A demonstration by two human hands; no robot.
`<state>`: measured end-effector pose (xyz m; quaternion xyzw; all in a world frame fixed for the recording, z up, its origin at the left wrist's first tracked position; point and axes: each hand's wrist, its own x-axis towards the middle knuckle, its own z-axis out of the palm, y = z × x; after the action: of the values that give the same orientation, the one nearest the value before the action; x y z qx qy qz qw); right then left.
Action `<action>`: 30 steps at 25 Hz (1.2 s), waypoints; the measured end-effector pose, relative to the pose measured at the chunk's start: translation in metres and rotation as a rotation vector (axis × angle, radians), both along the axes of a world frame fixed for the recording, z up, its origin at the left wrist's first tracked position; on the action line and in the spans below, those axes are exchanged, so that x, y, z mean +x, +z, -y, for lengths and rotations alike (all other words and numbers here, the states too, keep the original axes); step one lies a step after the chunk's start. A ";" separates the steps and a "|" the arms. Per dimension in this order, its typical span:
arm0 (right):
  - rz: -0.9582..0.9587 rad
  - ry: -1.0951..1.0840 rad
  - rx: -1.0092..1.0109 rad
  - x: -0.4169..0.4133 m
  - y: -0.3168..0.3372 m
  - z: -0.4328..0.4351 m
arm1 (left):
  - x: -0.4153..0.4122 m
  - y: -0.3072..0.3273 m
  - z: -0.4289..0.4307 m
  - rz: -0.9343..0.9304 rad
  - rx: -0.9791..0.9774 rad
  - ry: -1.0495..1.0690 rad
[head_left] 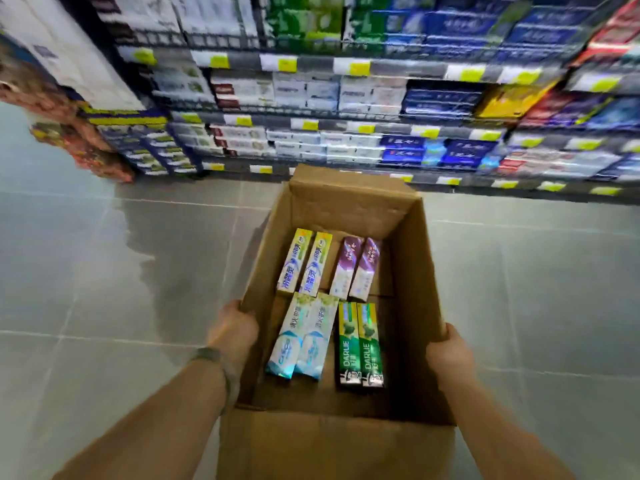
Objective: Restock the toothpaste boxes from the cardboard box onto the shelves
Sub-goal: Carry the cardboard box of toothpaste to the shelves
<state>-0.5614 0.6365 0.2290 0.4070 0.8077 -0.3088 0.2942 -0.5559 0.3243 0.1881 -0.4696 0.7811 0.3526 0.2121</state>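
An open brown cardboard box [408, 258] is held in front of me above the floor. My left hand [232, 329] grips its left wall and my right hand [449, 353] grips its right wall. Several toothpaste boxes lie flat on its bottom in pairs: two white-and-yellow boxes [304, 266] at the far left, two purple boxes [356, 268] at the far right, two pale blue-green boxes [303, 336] at the near left, two green Darlie boxes [361, 344] at the near right. The shelves [346, 67] ahead are blurred and packed with toothpaste boxes.
Grey tiled floor [104, 271] lies between me and the shelves. Yellow price tags [287, 65] line the shelf edges. A display of red and patterned packs [86, 147] stands at the left end of the shelving. A dark band [207, 355] circles my left wrist.
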 end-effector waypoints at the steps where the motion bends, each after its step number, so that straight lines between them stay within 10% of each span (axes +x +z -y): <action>1: -0.008 -0.050 0.001 -0.003 -0.003 -0.026 | -0.019 0.002 -0.026 0.026 0.008 -0.065; 19: -0.030 -0.882 0.097 -0.111 -0.041 -0.280 | -0.378 0.005 -0.408 -0.019 -0.070 -1.193; 30: 0.012 -1.077 0.060 -0.177 -0.141 -0.405 | -0.483 -0.090 -0.600 0.087 -0.081 -1.460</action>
<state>-0.7385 1.0418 0.0877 0.7736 0.4914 -0.3905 0.0870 -1.0392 0.9239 0.0982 0.1494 0.8984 0.0736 0.4065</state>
